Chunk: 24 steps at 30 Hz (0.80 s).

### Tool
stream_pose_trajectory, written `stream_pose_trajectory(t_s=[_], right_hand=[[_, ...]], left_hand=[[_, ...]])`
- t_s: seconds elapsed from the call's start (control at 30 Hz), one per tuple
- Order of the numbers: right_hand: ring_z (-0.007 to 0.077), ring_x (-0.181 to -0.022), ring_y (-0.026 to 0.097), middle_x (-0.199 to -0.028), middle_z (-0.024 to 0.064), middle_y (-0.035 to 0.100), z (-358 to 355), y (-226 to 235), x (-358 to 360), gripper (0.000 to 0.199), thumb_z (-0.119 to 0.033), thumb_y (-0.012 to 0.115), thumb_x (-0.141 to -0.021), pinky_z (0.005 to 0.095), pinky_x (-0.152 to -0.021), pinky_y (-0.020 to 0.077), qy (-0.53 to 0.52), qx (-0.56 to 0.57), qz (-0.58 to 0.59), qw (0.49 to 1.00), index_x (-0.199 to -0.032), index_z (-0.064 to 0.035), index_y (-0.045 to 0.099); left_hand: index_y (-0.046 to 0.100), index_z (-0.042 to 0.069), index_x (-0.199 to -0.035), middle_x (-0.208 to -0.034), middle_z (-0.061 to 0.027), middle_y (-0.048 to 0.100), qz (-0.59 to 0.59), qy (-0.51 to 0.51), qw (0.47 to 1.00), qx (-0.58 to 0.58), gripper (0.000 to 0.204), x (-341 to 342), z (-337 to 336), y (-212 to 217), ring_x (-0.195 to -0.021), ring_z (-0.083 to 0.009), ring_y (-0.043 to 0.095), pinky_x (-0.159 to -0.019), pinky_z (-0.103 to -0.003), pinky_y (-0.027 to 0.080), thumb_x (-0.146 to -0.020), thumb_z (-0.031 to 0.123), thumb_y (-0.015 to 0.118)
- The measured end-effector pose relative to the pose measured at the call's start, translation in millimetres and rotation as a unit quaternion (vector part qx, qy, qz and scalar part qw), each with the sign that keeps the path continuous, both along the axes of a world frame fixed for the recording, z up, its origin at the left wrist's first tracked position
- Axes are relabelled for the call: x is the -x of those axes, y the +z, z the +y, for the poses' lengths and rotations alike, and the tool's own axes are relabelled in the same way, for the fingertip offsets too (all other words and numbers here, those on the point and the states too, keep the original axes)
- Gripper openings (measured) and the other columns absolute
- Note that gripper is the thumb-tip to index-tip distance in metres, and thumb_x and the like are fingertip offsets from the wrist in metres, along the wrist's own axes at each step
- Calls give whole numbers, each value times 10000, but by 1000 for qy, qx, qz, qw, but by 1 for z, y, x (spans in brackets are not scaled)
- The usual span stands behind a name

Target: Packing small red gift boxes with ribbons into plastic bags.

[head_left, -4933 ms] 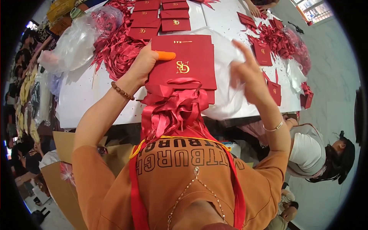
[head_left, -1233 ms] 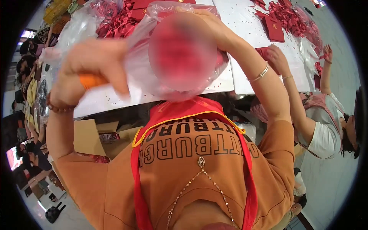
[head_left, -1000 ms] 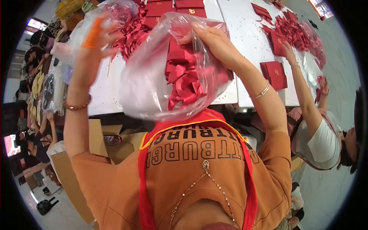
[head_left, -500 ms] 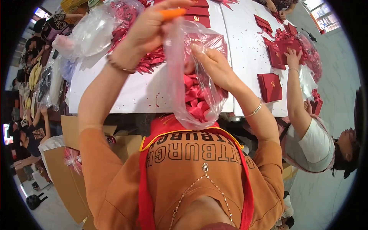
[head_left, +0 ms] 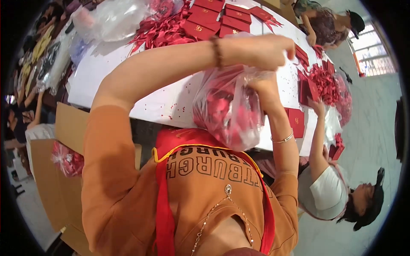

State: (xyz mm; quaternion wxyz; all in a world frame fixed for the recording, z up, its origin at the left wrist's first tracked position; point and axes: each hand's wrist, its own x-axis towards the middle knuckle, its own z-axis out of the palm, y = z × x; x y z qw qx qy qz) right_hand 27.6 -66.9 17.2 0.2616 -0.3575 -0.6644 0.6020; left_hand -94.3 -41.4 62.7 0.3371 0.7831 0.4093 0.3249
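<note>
A person's left hand (head_left: 260, 51) reaches across and pinches the top of a clear plastic bag (head_left: 228, 109) stuffed with red ribbons. The right hand (head_left: 265, 87) grips the bag's neck just below, seemingly to gather it shut. The bag hangs above the near edge of a white table (head_left: 128, 72). At the far end lie about eight red envelopes (head_left: 213, 19). To the right, one co-worker (head_left: 333, 187) reaches toward loose ribbons.
</note>
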Motion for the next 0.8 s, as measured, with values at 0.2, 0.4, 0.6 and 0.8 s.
stream_pose_trajectory(t_s=[0.2,0.4,0.6,0.8], right_hand=[[149,-839,511,-959,61,533,52,-37,-46,356,-277,429,-891,295,-735,418,-92,-239,-66,964,-1073,22,494],[147,-802,506,-916,39,531,31,-46,-45,402,-362,389,-917,297,-714,408,-107,-245,-157,951,-1043,-1,512],[142,-785,504,-895,33,530,-4,-49,-105,400,-369,392,-915,292,-701,408,-241,-121,-148,952,-1029,-6,515],[137,-768,501,-874,27,528,-25,-78,-126,397,-375,396,-913,287,-688,407,-335,13,-82,939,-1015,-11,519]], left_hand=[[506,-4,-1095,-868,-195,596,-6,-105,994,2,383,-29,27,17,-851,-250,588,-676,-321,476,-716,41,473],[518,43,-1134,-969,-54,580,-290,135,943,93,322,61,35,-93,-814,-128,550,-710,-250,447,-869,221,468],[521,64,-1095,-793,0,558,-291,177,819,462,683,25,-45,-319,-577,-103,479,-514,-272,405,-831,643,274],[429,44,-1224,-1120,-60,542,-623,84,580,518,443,4,-76,-242,-1004,-155,530,-862,-318,438,-913,358,397]])
